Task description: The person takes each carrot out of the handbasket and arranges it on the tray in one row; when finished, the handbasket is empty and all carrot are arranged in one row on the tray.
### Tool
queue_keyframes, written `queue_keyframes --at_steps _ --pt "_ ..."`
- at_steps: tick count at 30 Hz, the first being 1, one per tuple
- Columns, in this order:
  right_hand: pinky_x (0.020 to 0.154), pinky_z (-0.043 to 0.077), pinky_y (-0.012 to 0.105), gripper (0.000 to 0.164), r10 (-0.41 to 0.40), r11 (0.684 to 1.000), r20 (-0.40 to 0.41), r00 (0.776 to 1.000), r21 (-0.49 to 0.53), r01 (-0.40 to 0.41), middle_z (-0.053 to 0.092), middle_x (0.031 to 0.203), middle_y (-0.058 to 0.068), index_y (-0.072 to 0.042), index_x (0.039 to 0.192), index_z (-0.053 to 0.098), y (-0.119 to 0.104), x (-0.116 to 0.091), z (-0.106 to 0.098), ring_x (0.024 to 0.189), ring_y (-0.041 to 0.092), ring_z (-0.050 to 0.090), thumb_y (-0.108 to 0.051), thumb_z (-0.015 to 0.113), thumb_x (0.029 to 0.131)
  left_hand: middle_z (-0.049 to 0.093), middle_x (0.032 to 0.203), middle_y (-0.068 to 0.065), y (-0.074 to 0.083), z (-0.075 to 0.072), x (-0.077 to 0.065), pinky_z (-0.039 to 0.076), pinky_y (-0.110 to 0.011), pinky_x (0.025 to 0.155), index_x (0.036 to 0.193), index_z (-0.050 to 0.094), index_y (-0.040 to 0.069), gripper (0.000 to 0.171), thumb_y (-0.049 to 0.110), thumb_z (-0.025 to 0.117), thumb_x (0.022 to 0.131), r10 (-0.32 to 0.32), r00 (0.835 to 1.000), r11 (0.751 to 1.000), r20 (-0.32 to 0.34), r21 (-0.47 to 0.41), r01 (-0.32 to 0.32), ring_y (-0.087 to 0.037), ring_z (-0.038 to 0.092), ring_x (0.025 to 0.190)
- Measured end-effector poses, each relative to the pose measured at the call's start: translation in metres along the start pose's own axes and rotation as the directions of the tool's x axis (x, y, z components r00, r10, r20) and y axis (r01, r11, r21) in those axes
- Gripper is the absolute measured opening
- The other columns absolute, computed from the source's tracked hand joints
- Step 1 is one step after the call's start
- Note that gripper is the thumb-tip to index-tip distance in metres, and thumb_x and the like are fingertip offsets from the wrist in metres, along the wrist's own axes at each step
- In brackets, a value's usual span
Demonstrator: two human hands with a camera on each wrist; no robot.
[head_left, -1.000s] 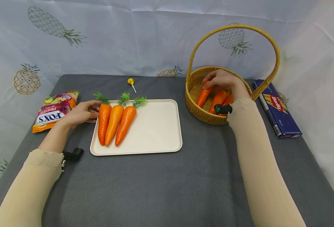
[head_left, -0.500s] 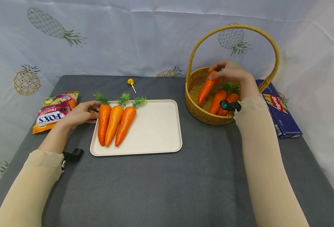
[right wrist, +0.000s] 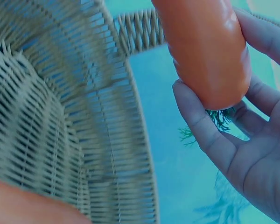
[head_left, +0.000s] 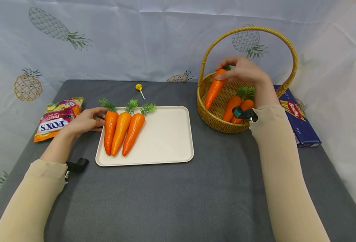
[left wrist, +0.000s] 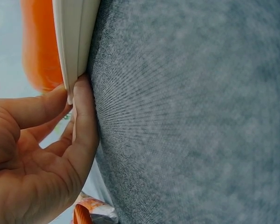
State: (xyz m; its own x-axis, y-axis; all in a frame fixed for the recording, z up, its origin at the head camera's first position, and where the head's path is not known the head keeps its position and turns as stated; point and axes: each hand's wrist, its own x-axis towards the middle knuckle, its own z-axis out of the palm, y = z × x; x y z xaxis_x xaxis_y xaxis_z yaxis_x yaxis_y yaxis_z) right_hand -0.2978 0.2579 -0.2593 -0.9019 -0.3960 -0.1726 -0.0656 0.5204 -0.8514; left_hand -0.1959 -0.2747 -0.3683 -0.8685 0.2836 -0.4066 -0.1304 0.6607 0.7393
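My right hand [head_left: 245, 71] grips an orange carrot [head_left: 215, 89] by its thick leafy end, tip pointing down, over the wicker basket [head_left: 218, 126]. In the right wrist view thumb and fingers wrap the top of the carrot [right wrist: 207, 56], beside the basket wall [right wrist: 116, 121]. Two more carrots [head_left: 232, 107] with green tops lie inside the basket. My left hand [head_left: 88, 120] pinches the left rim of the cream tray [head_left: 166, 141]. The left wrist view shows the thumb at the upper edge of the tray [left wrist: 79, 37] and fingers beneath. Three carrots [head_left: 121, 132] lie side by side on the tray's left half.
A bag of Fox's fruit candy [head_left: 60, 117] lies left of my left hand. Behind the tray is a yellow lollipop [head_left: 139, 88]. A blue Barilla box [head_left: 300, 117] lies right of the basket, whose tall handle [head_left: 250, 28] arches above my right hand.
My right hand has lifted the carrot up from among those in the basket and shifted it slightly left over the last half second. My left hand and the tray have stayed put.
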Motion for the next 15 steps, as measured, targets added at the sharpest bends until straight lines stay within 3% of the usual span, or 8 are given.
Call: queue_keyframes --at_steps 5,15 --pt "0.078 0.058 0.019 0.049 -0.012 0.993 0.0 1.0 -0.114 0.012 0.057 0.12 -0.004 -0.009 0.126 0.061 -0.011 -0.001 0.012 0.088 0.012 0.068 -0.032 0.077 0.085 0.038 0.134 -0.024 0.0 0.0 0.0 0.06 -0.021 0.08 0.155 0.019 -0.002 0.06 0.006 0.046 0.101 0.005 1.0 1.0 -0.002 -0.008 -0.005 0.004 0.055 0.089" --pt "0.08 0.058 0.026 0.045 -0.047 0.99 0.077 0.996 -0.129 0.057 0.059 0.119 0.002 -0.009 0.124 0.063 -0.023 -0.001 0.037 0.089 0.018 0.068 -0.028 0.077 0.086 0.039 0.133 -0.023 0.0 0.0 0.0 0.06 -0.02 0.081 0.156 0.021 -0.001 0.061 0.007 0.046 0.101 0.004 1.0 1.0 -0.005 -0.011 -0.004 0.001 0.055 0.09"
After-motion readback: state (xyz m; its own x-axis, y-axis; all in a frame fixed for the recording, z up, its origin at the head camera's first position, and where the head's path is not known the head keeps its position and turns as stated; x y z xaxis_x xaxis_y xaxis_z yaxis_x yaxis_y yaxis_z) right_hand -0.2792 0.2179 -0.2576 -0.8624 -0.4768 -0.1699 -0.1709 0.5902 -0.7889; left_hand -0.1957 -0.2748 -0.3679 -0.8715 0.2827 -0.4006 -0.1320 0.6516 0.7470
